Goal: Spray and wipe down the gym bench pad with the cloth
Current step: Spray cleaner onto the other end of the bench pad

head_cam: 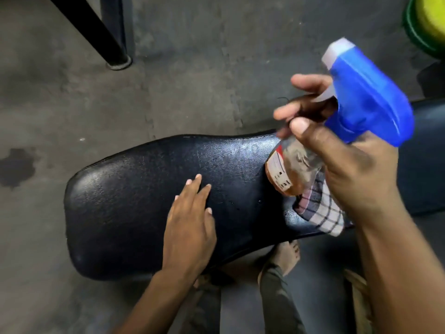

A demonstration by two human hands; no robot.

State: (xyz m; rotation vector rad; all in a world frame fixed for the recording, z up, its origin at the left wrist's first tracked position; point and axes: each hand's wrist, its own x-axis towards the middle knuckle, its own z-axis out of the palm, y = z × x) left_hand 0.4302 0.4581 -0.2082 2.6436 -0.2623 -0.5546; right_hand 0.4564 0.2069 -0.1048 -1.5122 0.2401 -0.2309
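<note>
A gym floor is showing here: a black padded bench pad is sitting over dark grey rubber flooring that is carrying stains. A black steel equipment leg is standing at the top left, and green and yellow weight plates are lying at the top right.

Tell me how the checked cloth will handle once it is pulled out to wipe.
The cloth hangs limp under the right hand, so probably floppy and light. It is bunched against the spray bottle, so it may need shaking open.
</note>
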